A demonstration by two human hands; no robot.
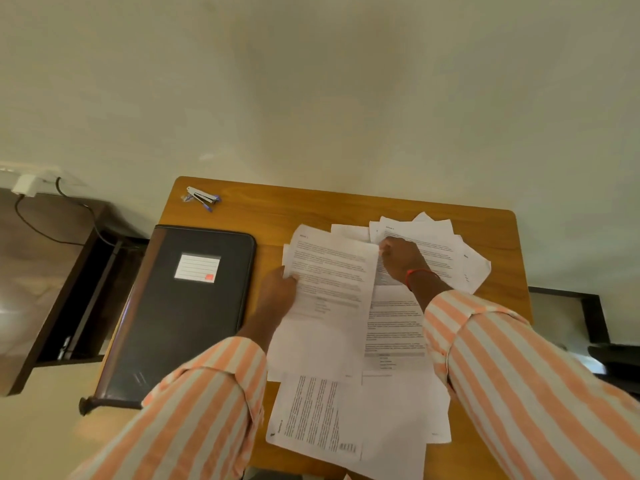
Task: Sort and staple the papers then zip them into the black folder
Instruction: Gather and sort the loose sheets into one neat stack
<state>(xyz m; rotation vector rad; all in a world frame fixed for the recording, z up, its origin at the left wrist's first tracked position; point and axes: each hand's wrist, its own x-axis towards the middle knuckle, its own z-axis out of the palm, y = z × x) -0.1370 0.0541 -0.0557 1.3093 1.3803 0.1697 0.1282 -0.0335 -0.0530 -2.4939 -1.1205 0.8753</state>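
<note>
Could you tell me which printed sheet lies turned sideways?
The front-left sheet, beside the left sleeve; its text lines run sideways, unlike the others'.

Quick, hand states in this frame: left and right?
Left hand: grips the left edge of a printed sheet.
Right hand: fingers curled, pinching what looks like the same sheet's top right corner.

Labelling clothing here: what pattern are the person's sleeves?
Broad orange and pale stripes on the left sleeve and right sleeve; head view shows it best.
</note>
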